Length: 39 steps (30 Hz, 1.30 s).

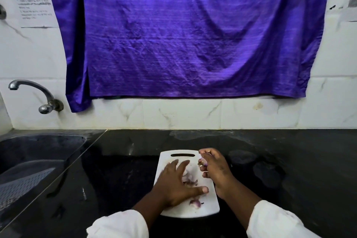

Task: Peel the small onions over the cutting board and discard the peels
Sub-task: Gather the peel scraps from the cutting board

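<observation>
Starting at the far left: a dark sink sunk into the black counter, with a metal tap on the marble-tiled wall above it. Farther along that wall, a purple cloth hanging down over the tiles. On the counter, a white cutting board with a slot handle at its far edge. Over the board's left half, the left hand, fingers spread and flat, nothing gripped, thumb stretched rightward. Beside its fingers, loose purple peels scattered on the board, plus another purple piece near the board's near edge. At the board's right edge, the right hand, curled and grasping a small onion, held above the board. White sleeves at both wrists.
</observation>
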Tool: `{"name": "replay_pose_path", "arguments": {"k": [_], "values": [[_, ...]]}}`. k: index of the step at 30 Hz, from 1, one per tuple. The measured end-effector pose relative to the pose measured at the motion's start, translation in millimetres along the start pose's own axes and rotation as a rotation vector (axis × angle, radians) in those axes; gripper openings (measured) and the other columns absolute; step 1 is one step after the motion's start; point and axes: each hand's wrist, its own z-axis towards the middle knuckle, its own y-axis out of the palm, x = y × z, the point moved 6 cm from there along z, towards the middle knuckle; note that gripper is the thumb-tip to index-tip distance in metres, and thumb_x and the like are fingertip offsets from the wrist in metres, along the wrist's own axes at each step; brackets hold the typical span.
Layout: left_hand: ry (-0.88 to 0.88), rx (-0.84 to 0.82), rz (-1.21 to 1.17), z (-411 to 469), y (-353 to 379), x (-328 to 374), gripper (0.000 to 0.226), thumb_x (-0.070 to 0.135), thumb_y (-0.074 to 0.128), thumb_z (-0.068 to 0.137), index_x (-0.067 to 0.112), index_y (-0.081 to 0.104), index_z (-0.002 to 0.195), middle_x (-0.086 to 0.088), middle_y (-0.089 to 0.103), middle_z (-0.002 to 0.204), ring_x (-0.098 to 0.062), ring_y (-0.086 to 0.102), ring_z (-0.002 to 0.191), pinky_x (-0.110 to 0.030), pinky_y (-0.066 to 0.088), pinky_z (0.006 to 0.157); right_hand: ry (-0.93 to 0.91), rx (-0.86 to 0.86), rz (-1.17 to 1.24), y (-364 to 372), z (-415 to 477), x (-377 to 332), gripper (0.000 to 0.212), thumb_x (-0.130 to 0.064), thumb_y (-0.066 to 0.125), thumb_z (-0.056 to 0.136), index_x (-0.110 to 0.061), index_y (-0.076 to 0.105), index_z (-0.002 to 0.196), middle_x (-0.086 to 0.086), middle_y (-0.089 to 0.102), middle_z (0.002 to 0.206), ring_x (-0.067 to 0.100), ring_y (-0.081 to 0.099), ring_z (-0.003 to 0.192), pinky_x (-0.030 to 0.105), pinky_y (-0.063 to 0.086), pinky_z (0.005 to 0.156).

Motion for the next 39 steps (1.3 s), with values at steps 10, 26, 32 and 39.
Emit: {"name": "replay_pose_path", "arguments": {"k": [10, 26, 32, 39], "values": [[0.083, -0.025, 0.343, -5.4, 24.1, 29.9, 0.107, 0.103, 0.04, 0.06, 0.052, 0.023, 0.152, -0.002, 0.03, 0.161, -0.034, 0.024, 0.15, -0.059, 0.021, 0.12, -0.008, -0.012, 0.007, -5.2, -0.6, 1.9, 0.019, -0.02, 0.056, 0.101, -0.005, 0.064, 0.11, 0.001, 0.055, 0.064, 0.014, 0.05, 0.059, 0.025, 0.038, 0.051], [0.195, 0.117, 0.511, -1.5, 20.2, 40.4, 0.037, 0.038, 0.024, 0.102, 0.025, 0.05, 0.125, -0.008, 0.049, 0.126, -0.034, 0.046, 0.116, -0.044, 0.038, 0.086, 0.001, -0.013, -0.001, -7.0, -2.1, 7.6, 0.02, -0.022, 0.056, 0.101, -0.005, 0.063, 0.109, 0.002, 0.053, 0.066, 0.013, 0.046, 0.057, 0.025, 0.035, 0.051], [0.201, 0.11, 0.521, -3.5, 19.9, 46.4, 0.029, 0.037, 0.038, 0.107, 0.021, 0.058, 0.119, -0.012, 0.053, 0.12, -0.038, 0.059, 0.104, -0.036, 0.035, 0.069, 0.005, 0.0, -0.003, -10.6, -4.4, 8.7, 0.018, -0.02, 0.057, 0.101, -0.006, 0.063, 0.108, 0.004, 0.055, 0.069, 0.013, 0.047, 0.056, 0.026, 0.035, 0.054], [0.273, 0.127, 0.532, -4.4, 14.4, 46.3, 0.039, 0.046, 0.041, 0.106, 0.02, 0.068, 0.116, -0.009, 0.058, 0.112, -0.037, 0.064, 0.097, -0.034, 0.035, 0.068, 0.02, -0.009, -0.002, -11.9, -4.7, 9.5, 0.016, -0.02, 0.055, 0.101, -0.01, 0.064, 0.108, 0.005, 0.056, 0.071, 0.016, 0.047, 0.059, 0.027, 0.036, 0.053]]}}
